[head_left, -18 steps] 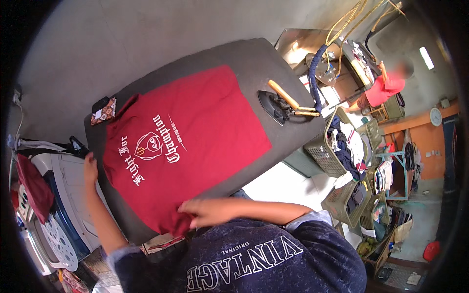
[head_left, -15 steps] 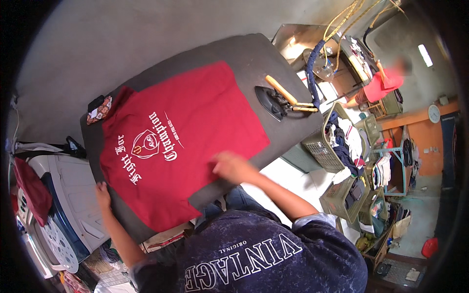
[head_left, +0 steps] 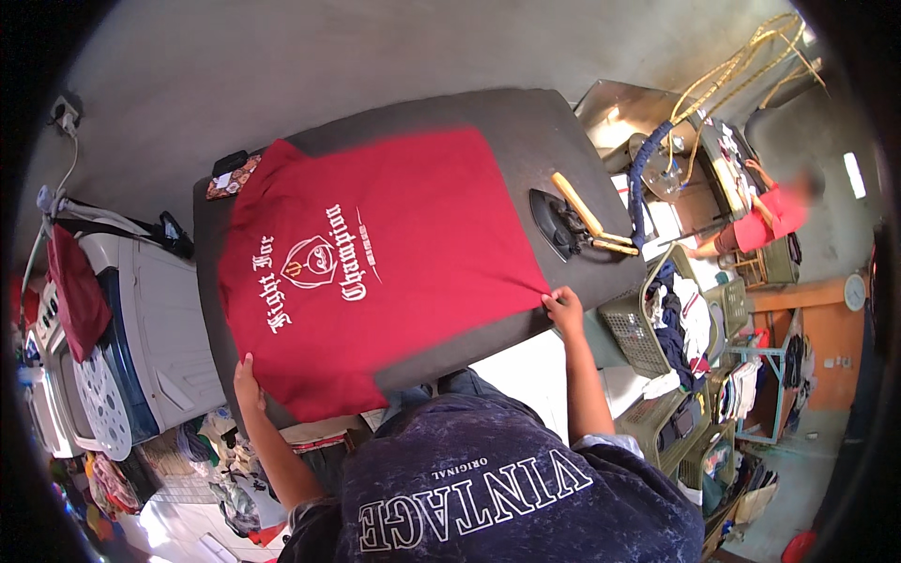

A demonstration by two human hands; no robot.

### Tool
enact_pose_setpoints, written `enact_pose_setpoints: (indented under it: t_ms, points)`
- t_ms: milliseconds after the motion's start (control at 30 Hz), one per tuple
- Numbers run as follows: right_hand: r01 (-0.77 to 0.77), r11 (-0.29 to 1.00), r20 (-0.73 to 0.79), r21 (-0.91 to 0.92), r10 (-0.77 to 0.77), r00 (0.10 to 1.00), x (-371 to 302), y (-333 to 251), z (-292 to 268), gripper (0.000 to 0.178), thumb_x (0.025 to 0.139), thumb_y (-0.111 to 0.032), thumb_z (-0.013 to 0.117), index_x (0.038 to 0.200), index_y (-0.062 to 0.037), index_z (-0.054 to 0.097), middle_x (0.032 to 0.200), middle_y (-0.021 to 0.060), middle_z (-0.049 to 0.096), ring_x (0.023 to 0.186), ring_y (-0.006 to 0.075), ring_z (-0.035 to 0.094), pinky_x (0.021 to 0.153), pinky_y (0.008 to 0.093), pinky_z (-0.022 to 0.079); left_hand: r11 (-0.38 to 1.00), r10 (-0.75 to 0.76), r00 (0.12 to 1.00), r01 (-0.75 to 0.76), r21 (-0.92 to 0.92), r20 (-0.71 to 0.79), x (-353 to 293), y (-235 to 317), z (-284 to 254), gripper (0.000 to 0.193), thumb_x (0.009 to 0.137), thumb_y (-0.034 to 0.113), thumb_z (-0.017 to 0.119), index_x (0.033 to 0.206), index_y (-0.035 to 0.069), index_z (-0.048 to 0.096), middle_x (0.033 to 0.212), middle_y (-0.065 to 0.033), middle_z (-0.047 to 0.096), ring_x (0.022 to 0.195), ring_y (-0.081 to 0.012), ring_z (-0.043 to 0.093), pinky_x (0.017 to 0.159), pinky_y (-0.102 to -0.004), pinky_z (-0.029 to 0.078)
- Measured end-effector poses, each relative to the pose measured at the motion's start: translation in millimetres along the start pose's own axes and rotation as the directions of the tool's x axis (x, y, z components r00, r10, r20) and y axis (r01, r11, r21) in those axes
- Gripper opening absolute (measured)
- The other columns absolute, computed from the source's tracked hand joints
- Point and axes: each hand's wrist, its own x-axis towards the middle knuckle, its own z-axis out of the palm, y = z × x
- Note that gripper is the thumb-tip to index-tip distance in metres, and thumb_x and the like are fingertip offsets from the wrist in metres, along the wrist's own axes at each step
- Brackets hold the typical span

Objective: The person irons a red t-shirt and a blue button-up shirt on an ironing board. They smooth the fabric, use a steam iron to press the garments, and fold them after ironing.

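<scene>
A red T-shirt [head_left: 427, 235] with white lettering and a crest lies spread over the dark padded ironing table [head_left: 526, 122]. My right hand [head_left: 565, 310] pinches the shirt's lower right corner and draws it taut toward the table's near right edge. On the other side, my left hand [head_left: 248, 383] is closed at the shirt's left edge, by the sleeve; its fingertips are partly hidden. Beyond my right hand stands a black iron [head_left: 556, 225] with a wooden handle, touched by neither hand.
A patterned pouch [head_left: 235, 178] lies at the table's far left corner. A white washing machine [head_left: 150, 328] is on the left. Baskets of clothes [head_left: 648, 319] stand at the right. A wrapped cord [head_left: 642, 174] hangs near the iron. A person in red [head_left: 770, 216] works farther back.
My right hand has moved right and away from me, from above the shirt's near edge to its corner, and taken hold there. The view has shifted, and the left hand stays at the left edge.
</scene>
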Motion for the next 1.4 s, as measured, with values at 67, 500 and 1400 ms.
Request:
enact_pose_setpoints:
  t_ms: [67,500,1400]
  points:
    - [-0.27,0.93,0.193,0.249,0.226,0.955,3.5,-28.5,-9.8,0.021,0.088,-0.012,0.068,0.082,-0.013,0.048,0.074,-0.0019,0.058,0.068,0.0123,0.061,0.059,0.0284,0.052,0.981,-0.075,0.993,0.089,-0.171,0.087,-3.1,12.7,5.0,0.042,0.097,0.025,0.054,0.131,0.0,0.051,0.128,-0.015,0.058,0.11,-0.0254,0.061,0.096,-0.0382,0.048]
    - [0.193,0.813,0.419,0.549,-0.468,0.778,140.8,-395.1,-24.5,0.034,0.084,0.004,0.054,0.117,-0.0042,0.051,0.081,0.0057,0.059,0.067,0.0163,0.06,0.063,0.0298,0.052,0.969,0.209,0.836,-0.108,-0.222,0.507,82.8,356.8,77.4,0.033,0.097,0.017,0.054,0.123,-0.004,0.053,0.123,-0.0197,0.06,0.112,-0.0285,0.061,0.102,-0.0427,0.047]
    - [0.206,0.951,0.375,0.231,-0.282,0.883,56.1,-149.9,-48.9,0.015,0.092,-0.008,0.06,0.103,-0.0002,0.065,0.08,0.0001,0.061,0.067,0.0072,0.053,0.062,0.0227,0.043,0.991,0.018,0.974,0.013,-0.132,0.228,-60.4,91.2,34.3,0.054,0.094,0.011,0.054,0.144,0.007,0.033,0.138,-0.0113,0.049,0.123,-0.0254,0.052,0.103,-0.043,0.045]
